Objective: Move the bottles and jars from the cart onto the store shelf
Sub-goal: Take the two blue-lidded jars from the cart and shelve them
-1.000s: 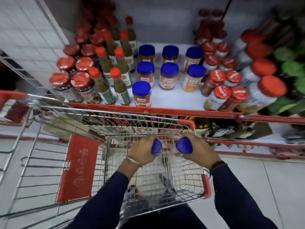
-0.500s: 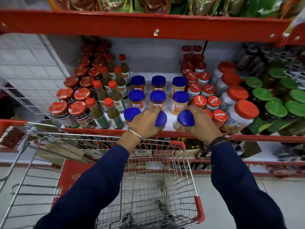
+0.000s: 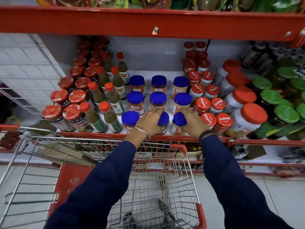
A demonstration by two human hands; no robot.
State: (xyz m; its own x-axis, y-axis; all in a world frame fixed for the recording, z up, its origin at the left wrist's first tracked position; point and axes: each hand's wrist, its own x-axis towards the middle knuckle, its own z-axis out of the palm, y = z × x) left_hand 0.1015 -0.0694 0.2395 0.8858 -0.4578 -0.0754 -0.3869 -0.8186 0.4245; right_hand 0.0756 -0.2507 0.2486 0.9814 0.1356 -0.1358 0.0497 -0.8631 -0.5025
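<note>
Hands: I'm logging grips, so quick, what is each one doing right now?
Left hand: closed on a blue-lidded jar at the shelf front.
Right hand: closed on another blue-lidded jar beside it.

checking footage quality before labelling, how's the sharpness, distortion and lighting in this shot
Head view: wide-angle bend bows the red upper shelf edge; centre fairly sharp, Veeba labels readable on the blue-lidded jars; green-lidded jars at the right margin smear; lighting is even, no harsh glare.
</note>
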